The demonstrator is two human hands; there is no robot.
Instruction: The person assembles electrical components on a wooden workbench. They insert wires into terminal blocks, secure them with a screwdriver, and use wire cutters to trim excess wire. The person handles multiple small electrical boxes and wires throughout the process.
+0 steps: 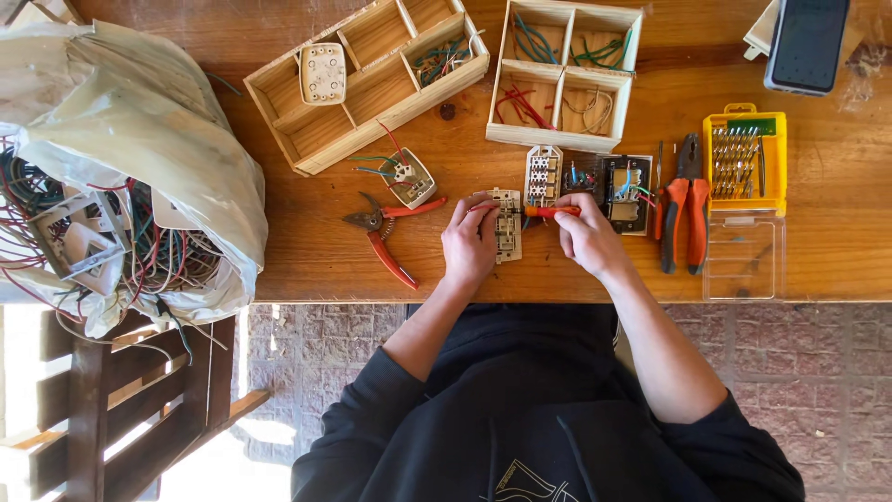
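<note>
Far left: white sack (139, 139) stuffed with tangled wires and switch frames, sitting at the counter (307, 251) edge above a wooden chair (139, 400). Next, a wooden divider tray (372, 79) with a white plate part and some wire offcuts in it. Below it a small switch unit with red and green leads (407, 177), then red-handled cutters (390, 228) lying flat.

Centre: the switch module (507, 226), a cream, narrow, upright rectangular block with rows of small terminals, flat on the counter near the front edge. Left hand (469, 244) is knuckles up, wrist straight from below, grip closed on the module's left side, fingertips on its top left corner. Red screwdriver (550, 211) lies horizontal with its tip on the module's upper right. Right hand (585, 234) has its grip closed around the screwdriver handle, thumb side toward the module, forearm angled in from lower right.

Just above: a second cream module (543, 175). Behind it a second wooden tray (567, 74) with green and red wires. Right of the hands: dark switch unit with wires (624, 192), orange-handled pliers (686, 200), yellow bit case (745, 160) with clear lid open, phone (806, 42) at top right.
</note>
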